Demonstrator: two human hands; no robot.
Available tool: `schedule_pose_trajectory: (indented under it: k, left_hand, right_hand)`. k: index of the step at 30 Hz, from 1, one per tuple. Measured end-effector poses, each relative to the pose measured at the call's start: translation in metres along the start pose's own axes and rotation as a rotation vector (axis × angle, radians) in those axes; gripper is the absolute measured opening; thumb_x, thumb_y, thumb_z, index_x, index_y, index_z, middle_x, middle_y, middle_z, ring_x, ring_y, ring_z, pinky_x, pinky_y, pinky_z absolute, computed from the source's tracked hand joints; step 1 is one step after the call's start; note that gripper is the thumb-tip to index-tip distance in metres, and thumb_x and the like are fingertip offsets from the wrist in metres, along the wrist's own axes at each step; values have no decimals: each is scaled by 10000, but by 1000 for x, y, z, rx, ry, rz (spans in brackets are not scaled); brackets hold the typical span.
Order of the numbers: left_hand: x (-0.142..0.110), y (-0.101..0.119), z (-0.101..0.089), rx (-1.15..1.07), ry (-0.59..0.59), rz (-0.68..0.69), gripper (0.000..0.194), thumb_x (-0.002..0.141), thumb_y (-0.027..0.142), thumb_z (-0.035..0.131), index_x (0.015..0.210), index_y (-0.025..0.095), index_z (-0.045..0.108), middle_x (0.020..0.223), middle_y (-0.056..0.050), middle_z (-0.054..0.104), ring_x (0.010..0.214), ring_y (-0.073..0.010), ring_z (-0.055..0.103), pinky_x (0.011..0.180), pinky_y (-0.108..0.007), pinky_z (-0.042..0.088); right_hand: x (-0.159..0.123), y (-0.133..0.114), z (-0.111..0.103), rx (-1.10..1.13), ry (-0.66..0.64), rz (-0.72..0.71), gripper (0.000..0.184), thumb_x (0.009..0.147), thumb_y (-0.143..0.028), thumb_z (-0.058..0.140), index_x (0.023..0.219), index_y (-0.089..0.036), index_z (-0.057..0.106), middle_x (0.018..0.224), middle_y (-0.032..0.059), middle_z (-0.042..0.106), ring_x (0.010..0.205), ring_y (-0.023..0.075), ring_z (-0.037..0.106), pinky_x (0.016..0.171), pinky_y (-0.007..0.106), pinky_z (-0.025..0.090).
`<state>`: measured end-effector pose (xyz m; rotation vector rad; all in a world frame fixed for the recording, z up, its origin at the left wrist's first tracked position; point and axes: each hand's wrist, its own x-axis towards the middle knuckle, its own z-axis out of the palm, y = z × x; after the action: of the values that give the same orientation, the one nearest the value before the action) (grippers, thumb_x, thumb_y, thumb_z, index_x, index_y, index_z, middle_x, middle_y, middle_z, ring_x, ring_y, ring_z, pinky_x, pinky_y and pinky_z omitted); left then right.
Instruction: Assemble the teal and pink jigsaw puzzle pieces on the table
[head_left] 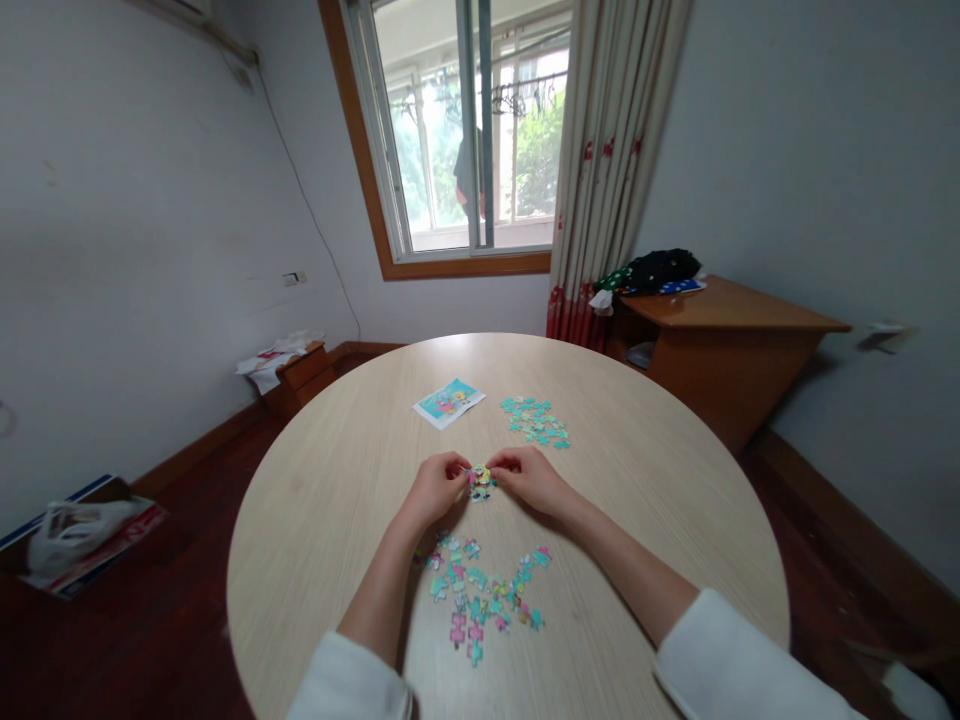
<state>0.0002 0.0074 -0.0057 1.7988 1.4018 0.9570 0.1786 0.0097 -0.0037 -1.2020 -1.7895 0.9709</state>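
A small joined cluster of jigsaw puzzle pieces, yellow, pink and white, is on the table between my two hands. My left hand pinches its left edge, with thumb and forefinger closed on it. On the opposite side, my right hand has its fingers pressed together at the cluster's right edge. Nearer to me, between my forearms, lie scattered loose puzzle pieces in pink, teal and yellow. Beyond my right hand is a flat group of mostly teal pieces. A printed reference picture lies past my left hand.
The round wooden table fills the middle. A brown desk with dark clothes stands at the back right, beside a curtain. A small cabinet is at the left, and a plastic bag lies low at far left.
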Motion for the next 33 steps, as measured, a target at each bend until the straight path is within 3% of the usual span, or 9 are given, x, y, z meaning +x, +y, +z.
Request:
schedule_pose_trajectory:
  k: [33]
  left_hand:
    - [-1, -1, -1, -4, 0, -34, 174, 669, 211, 564, 736, 120, 696, 627, -35, 634, 603, -129, 542, 578, -230, 379]
  right_hand:
    - [-1, -1, -1, -66, 0, -2, 166, 738, -192, 576, 774, -143, 730, 755, 62, 724, 700, 164, 626, 687, 276, 460]
